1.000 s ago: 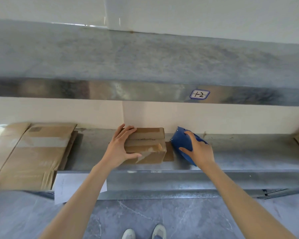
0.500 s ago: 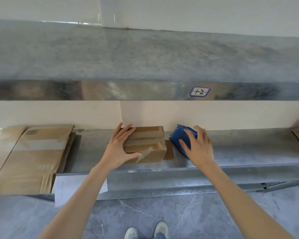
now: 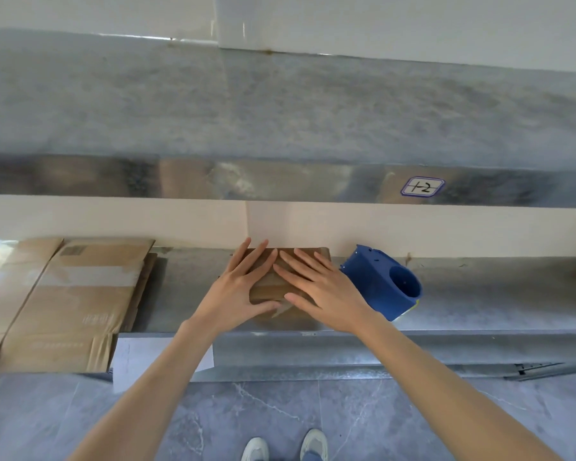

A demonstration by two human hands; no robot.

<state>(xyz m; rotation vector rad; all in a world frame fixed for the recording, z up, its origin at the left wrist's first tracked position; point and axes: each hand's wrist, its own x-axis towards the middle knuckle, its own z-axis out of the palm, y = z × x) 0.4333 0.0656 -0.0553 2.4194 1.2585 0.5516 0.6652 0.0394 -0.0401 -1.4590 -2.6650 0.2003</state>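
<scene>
Cardboard box [image 3: 267,288] sat on the metal shelf [image 3: 486,294], close to the wall. I had my left hand [image 3: 233,292] and right hand [image 3: 325,294] flat on its top, fingers straight and spread, gripping nothing. Blue plastic housing [image 3: 376,277] lay just right of it.

- You're at a storeroom rack, with galvanised metal shelves [image 3: 496,294] set against a plain wall [image 3: 113,221].
- A handwritten label [image 3: 422,187] reading "1-2" marks the upper shelf edge.
- Flattened cartons [image 3: 74,301] lie stacked to your left, and grey stone tiles [image 3: 346,410] are underfoot.
</scene>
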